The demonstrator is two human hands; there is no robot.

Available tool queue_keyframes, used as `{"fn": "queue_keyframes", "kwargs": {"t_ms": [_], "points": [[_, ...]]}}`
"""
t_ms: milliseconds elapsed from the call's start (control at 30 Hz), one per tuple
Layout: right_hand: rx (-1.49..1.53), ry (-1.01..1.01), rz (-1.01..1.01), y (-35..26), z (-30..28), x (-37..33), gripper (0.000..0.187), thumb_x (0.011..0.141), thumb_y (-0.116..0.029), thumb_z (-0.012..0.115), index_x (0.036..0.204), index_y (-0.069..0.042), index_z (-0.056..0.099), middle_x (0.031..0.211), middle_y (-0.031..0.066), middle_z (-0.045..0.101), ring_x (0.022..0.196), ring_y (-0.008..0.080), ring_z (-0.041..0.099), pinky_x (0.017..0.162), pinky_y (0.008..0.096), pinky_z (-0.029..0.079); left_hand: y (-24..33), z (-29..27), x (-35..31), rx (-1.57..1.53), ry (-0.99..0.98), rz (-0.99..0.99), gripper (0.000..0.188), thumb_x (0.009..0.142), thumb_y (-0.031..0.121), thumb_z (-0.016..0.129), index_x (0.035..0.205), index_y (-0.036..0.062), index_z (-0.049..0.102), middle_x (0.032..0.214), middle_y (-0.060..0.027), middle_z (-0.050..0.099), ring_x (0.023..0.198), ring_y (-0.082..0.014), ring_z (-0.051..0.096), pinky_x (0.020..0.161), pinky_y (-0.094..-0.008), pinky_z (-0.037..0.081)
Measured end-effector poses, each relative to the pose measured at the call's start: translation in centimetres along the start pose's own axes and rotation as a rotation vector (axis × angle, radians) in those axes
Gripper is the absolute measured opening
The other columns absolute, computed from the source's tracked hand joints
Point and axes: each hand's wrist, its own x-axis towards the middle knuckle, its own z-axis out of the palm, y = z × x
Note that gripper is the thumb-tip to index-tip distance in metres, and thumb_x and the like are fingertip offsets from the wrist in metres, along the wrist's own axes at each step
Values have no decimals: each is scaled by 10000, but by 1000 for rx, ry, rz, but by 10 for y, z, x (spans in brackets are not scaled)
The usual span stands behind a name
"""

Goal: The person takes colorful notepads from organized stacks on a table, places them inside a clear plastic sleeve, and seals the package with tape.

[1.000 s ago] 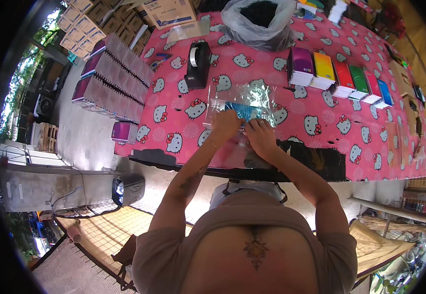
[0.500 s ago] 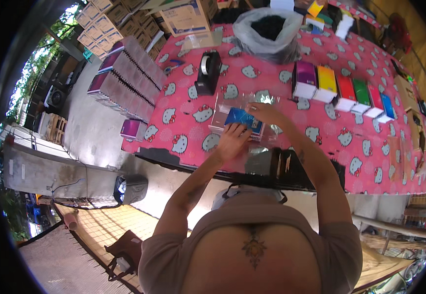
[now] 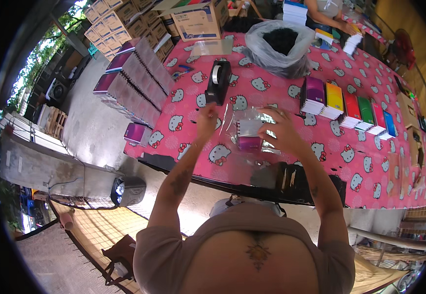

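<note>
A small spiral notebook pack (image 3: pixel 248 142), purple along its near end and whitish above, lies in clear plastic wrap (image 3: pixel 228 128) before me. My right hand (image 3: pixel 282 131) rests on its right side, fingers apart and curved over the wrap. At the front end of a black tape dispenser (image 3: pixel 219 81), my left hand (image 3: pixel 207 121) has its fingers drawn together. Whether a strip of tape is between them is too small to make out. The dispenser stands beyond the left hand, its roll showing.
Spiral notebook stacks (image 3: pixel 137 81) stand at the left edge. Notebook piles in several colours (image 3: pixel 352 107) line the right. A plastic-lined bin (image 3: pixel 291 61) and a carton (image 3: pixel 198 22) stand at the back. Another person's hand (image 3: pixel 348 30) is at the far right.
My left hand has gone from the notebook to the tape dispenser. The blue cover on top no longer shows; a whitish face with purple does. My right hand stays at the pack's right side.
</note>
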Motion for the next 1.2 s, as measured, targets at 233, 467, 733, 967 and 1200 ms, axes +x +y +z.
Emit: {"fn": "queue_keyframes", "kwargs": {"t_ms": [233, 467, 733, 967, 1200], "points": [[33, 192, 222, -44, -8, 13, 211, 839, -195, 739, 1038, -145, 689, 1409, 77, 515, 1228, 308, 535, 1073, 521, 345, -34, -21, 136, -99, -419, -727, 321, 872, 205, 721, 1146, 44, 681, 890, -68, 670, 723, -156, 646, 639, -318, 511], [-75, 214, 266, -65, 9, 21, 287, 830, -204, 744, 1103, -152, 674, 1362, 73, 544, 1213, 302, 546, 1084, 545, 331, -95, -7, 74, -727, -223, -629, 176, 879, 170, 686, 955, 12, 708, 807, -35, 681, 662, -112, 633, 553, -214, 487], [-212, 125, 320, -91, 24, 54, 394, 824, -330, 739, 1173, -156, 683, 1176, 23, 656, 1153, 233, 572, 1088, 500, 297, -51, -51, 83, 77, -356, -123, 147, 857, 92, 649, 972, 47, 727, 885, -47, 724, 788, -136, 683, 680, -264, 533], [-229, -9, 353, -87, 33, 60, 378, 806, -369, 712, 1124, -165, 708, 1050, 32, 690, 1089, 240, 617, 1071, 518, 320, 56, -55, 30, -602, -800, 78, 255, 877, 3, 687, 1128, 48, 687, 1023, -16, 635, 911, -90, 582, 818, -262, 479], [-193, 167, 444, -71, 11, 42, 455, 742, -358, 808, 1132, -160, 686, 1159, 56, 641, 1129, 259, 572, 1014, 509, 349, 76, -56, 51, -278, -739, 475, 170, 854, 72, 737, 1006, 147, 751, 1161, -60, 562, 1092, -217, 528, 941, -359, 439]]}}
